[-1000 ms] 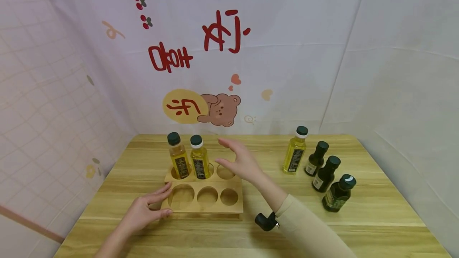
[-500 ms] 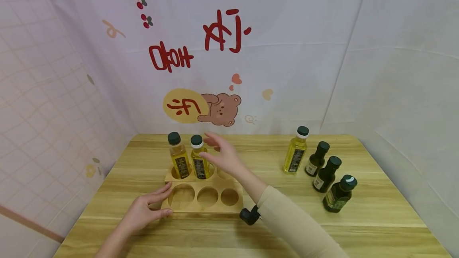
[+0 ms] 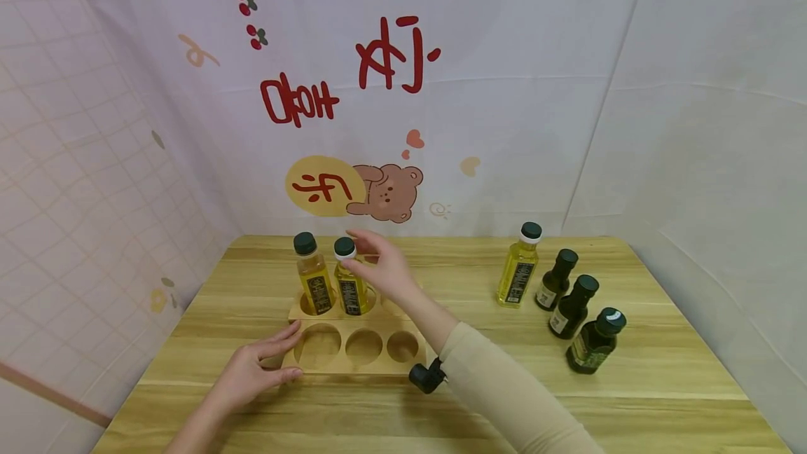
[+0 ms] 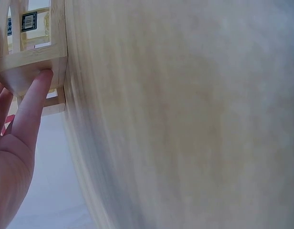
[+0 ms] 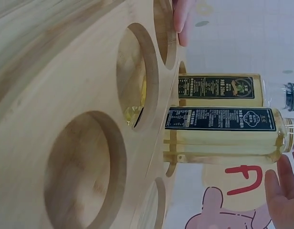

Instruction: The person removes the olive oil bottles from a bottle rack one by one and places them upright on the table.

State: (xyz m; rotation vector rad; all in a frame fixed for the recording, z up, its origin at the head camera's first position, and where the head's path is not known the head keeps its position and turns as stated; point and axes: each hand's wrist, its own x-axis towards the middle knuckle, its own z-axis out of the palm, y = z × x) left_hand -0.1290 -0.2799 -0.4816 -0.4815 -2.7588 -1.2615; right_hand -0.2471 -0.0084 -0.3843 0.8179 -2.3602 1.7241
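Note:
A two-tier wooden bottle rack point(image 3: 340, 369) stands on the table with round holes in both tiers. Two yellow oil bottles with dark green caps sit upright in its back row: a left bottle point(image 3: 316, 287) and a middle bottle point(image 3: 352, 291) with a white collar. My left hand point(image 3: 249, 370) holds the rack's left end; in the left wrist view the thumb point(image 4: 35, 102) presses its wooden end face. At the middle bottle's neck is my right hand point(image 3: 391, 268), fingers and thumb spread apart. In the right wrist view its fingertips point(image 5: 283, 167) come close beside the bottle's shoulder.
On the right of the table stand a tall yellow oil bottle point(image 3: 519, 268) and several dark bottles, the nearest a squat green-labelled one point(image 3: 592, 347). A black device point(image 3: 426, 375) sits on the right wrist. A printed cloth point(image 3: 504, 104) hangs behind the table.
My right hand has moved left from over the back row's right hole to the middle bottle's neck. The left hand, the rack and the bottles have stayed in place.

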